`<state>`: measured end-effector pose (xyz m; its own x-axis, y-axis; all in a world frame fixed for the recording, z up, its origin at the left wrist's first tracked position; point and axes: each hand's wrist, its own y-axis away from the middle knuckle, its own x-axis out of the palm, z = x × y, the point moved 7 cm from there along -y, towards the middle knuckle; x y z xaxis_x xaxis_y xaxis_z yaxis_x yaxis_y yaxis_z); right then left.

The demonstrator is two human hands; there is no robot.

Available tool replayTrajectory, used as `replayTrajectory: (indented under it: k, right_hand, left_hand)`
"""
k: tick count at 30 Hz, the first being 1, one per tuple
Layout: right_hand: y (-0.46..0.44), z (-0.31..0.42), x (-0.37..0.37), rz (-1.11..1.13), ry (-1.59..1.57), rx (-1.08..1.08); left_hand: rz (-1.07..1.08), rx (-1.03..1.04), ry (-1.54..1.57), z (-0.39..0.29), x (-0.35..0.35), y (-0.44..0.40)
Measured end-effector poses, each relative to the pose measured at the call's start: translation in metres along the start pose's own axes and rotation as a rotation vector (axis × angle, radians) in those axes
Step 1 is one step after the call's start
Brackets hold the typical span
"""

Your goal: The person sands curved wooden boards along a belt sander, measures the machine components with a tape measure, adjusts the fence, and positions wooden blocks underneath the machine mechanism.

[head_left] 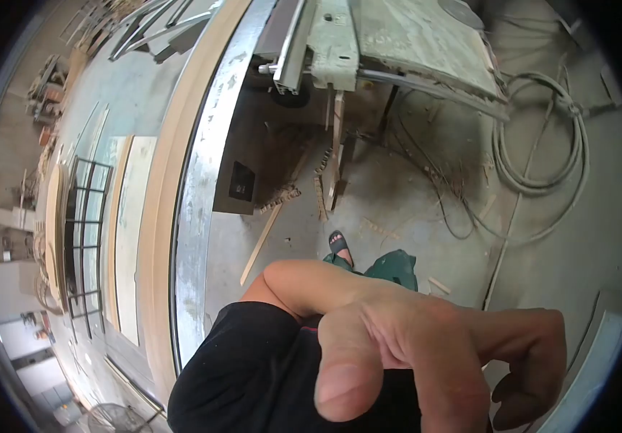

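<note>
My left hand (pixel 426 325) is raised very close to the camera, in front of my black shirt (pixel 253 368). Its thumb and fingers are spread and partly curled, with nothing seen between them. The fingertips run toward the lower edge of the view, where some are cut off. The bent forearm comes from the black sleeve at the left. My right hand does not show.
A machine table (pixel 419 36) stands ahead, above wood scraps (pixel 278 198) on the floor. Long wooden boards (pixel 170 144) and a metal rail (pixel 206 151) run along the left. Coiled hose (pixel 581 144) hangs at the right. My sandalled foot (pixel 338 244) is below.
</note>
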<state>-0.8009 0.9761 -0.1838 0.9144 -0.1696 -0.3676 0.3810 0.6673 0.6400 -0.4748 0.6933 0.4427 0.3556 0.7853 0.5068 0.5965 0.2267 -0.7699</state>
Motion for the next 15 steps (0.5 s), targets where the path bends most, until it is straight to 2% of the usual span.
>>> replayTrajectory:
  k: [3,5,8,11,12,13,15]
  right_hand:
    - [-0.035,0.057,0.011,0.098,0.089,0.014]
    - [-0.074,0.097,0.024,0.233,0.217,-0.034]
    - [-0.136,0.148,0.046,0.46,0.454,-0.138]
    - [-0.206,0.214,0.06,0.64,0.647,-0.251]
    - [-0.229,0.245,0.066,0.688,0.689,-0.278]
    - [-0.252,0.277,0.075,0.728,0.721,-0.298]
    - [-0.292,0.35,0.102,0.785,0.74,-0.33]
  left_hand:
    - [-0.099,0.154,-0.26,-0.036,-0.027,-0.003]
    - [-0.233,0.291,-0.544,-0.065,-0.044,0.007]
    - [-0.648,0.367,-1.093,-0.092,-0.076,0.054]
    - [-1.285,-0.005,-1.69,-0.096,-0.119,0.151]
    - [-1.455,-0.13,-1.698,-0.087,-0.13,0.197]
    - [-1.633,-0.162,-1.687,-0.07,-0.137,0.248]
    - [-2.067,-0.293,-1.573,-0.033,-0.117,0.322]
